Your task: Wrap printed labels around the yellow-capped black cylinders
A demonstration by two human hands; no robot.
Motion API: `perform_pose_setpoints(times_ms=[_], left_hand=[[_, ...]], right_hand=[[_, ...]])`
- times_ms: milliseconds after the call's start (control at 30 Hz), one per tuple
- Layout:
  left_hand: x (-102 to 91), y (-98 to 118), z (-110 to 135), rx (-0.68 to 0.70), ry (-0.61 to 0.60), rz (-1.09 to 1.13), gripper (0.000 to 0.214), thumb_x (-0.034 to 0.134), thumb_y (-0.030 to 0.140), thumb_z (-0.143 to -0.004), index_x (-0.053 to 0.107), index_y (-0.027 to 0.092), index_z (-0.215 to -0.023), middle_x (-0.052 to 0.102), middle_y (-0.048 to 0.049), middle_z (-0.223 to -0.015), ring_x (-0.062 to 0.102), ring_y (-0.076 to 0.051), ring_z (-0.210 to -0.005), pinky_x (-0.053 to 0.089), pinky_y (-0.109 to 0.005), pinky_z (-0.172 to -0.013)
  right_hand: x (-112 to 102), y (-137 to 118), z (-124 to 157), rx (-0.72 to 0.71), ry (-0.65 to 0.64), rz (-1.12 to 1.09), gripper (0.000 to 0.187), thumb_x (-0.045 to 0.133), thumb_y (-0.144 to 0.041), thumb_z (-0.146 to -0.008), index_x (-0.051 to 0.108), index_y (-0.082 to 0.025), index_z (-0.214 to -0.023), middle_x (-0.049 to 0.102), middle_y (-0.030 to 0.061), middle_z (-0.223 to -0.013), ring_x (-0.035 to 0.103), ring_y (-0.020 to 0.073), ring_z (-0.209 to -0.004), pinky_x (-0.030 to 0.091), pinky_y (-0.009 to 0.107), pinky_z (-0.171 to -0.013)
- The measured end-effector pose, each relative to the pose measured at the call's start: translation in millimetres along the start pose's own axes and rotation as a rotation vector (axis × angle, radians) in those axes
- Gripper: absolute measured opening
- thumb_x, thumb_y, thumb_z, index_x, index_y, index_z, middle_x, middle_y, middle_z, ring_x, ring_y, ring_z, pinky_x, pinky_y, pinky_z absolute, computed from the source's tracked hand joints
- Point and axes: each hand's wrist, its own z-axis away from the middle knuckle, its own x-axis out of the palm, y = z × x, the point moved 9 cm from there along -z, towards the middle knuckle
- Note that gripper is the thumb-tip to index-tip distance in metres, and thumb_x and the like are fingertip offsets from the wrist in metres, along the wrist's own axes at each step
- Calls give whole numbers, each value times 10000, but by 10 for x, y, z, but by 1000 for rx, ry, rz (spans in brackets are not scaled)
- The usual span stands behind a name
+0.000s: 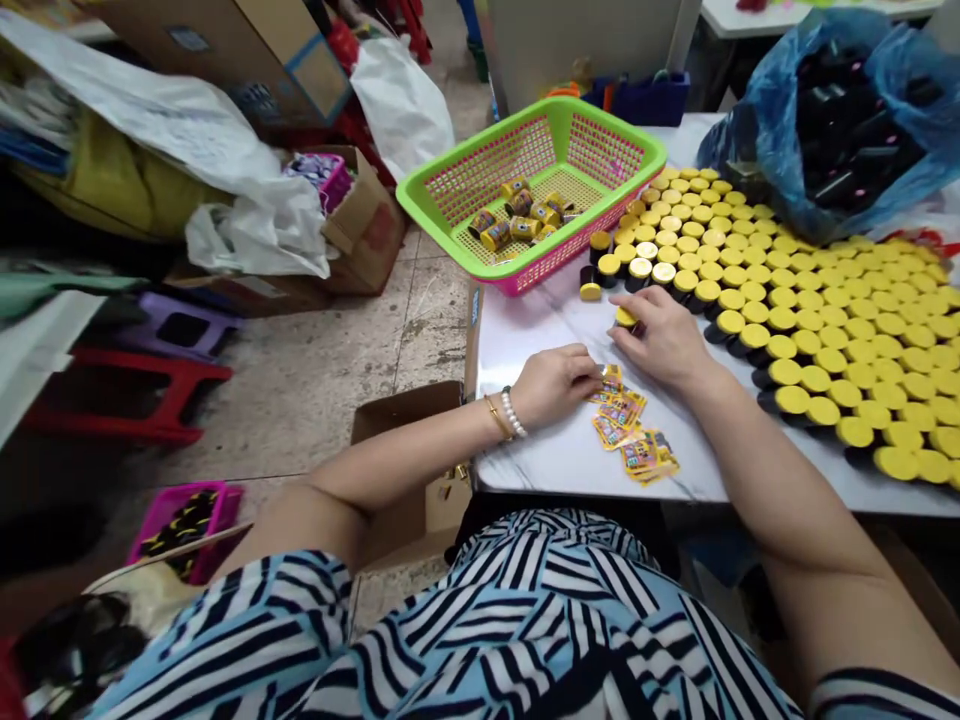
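My right hand grips a small black cylinder with a yellow cap between thumb and fingers, just above the table. Beside it, my left hand is closed, with its fingertips on a printed yellow label at the upper end of a loose pile. More colourful printed labels lie overlapping in front of me. To the right, many matching yellow-capped black containers stand packed together. One container lies tipped over near the basket.
A green and pink basket at the table's far left holds several containers with printed wraps. A blue plastic bag of black pieces stands at the back right. Below the table's left edge is an open cardboard box. Red and purple stools stand left.
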Motion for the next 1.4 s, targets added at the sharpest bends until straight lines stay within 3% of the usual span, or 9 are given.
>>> perform_pose_setpoints(times_ms=[233, 367, 500, 633, 767, 933, 1100, 1267, 1400], left_hand=[[-95, 46, 12, -51, 91, 76, 163, 718, 283, -938, 849, 217, -1007, 717, -36, -752, 627, -112, -638, 450, -239, -599], [-480, 157, 25, -91, 386, 86, 138, 756, 316, -909, 835, 209, -875, 707, -30, -706, 604, -122, -623, 455, -257, -595], [-842, 446, 44, -10, 604, 21, 119, 767, 326, -907, 824, 224, -933, 687, -13, -727, 569, -113, -624, 447, -250, -584], [-820, 540, -10, 53, 594, 58, 124, 743, 291, -923, 819, 229, -1000, 684, -20, -770, 577, -112, -662, 464, -254, -618], [-642, 150, -27, -159, 597, 450, 325, 765, 418, -898, 761, 196, -1136, 684, -39, -862, 573, -107, -678, 481, -240, -613], [-349, -137, -70, -344, 444, 953, 435, 793, 568, -829, 698, 150, -901, 616, 4, -701, 469, -66, -526, 395, -210, -496], [-434, -195, -57, -329, 465, 840, 363, 797, 506, -831, 721, 153, -803, 633, 1, -675, 484, -79, -564, 394, -217, -528], [-469, -313, -7, -362, 521, 727, 239, 747, 393, -868, 769, 156, -892, 701, -19, -730, 560, -110, -612, 436, -239, -577], [-495, -346, -33, -349, 403, 517, 140, 758, 297, -845, 777, 161, -822, 709, -25, -747, 591, -127, -659, 448, -260, -629]], right_hand=[[-412, -74, 20, 15, 219, -5, 396, 667, -450, -929, 758, -204, -1226, 724, 99, -1160, 661, 192, -817, 534, 326, -736], [-666, -185, 59, 30, 321, -201, 385, 589, -503, -986, 799, -192, -898, 746, 64, -856, 616, 168, -707, 501, 331, -721], [-450, -203, 66, 184, 69, -610, 585, 597, -677, -941, 746, -174, -684, 678, 43, -634, 561, 141, -608, 453, 296, -612], [-210, -240, 76, 233, -94, -861, 472, 729, -628, -864, 789, -172, -757, 713, 30, -695, 520, 111, -595, 406, 268, -577], [-140, -148, 76, 306, -16, -964, 338, 784, -517, -847, 804, -180, -833, 725, 26, -745, 550, 123, -652, 428, 272, -616], [6, -233, 95, 319, -43, -879, 433, 752, -567, -858, 718, -170, -689, 627, -2, -653, 498, 119, -628, 399, 273, -608], [156, -324, 106, 348, -161, -893, 458, 720, -609, -871, 670, -183, -710, 586, -17, -644, 491, 121, -617, 400, 273, -607], [62, -345, 97, 314, -100, -757, 458, 718, -554, -890, 585, -195, -638, 555, -25, -600, 461, 111, -581, 384, 265, -576], [188, -392, 169, 286, -361, -577, 490, 656, -566, -922, 597, -193, -609, 572, -14, -566, 464, 111, -545, 374, 263, -540]])
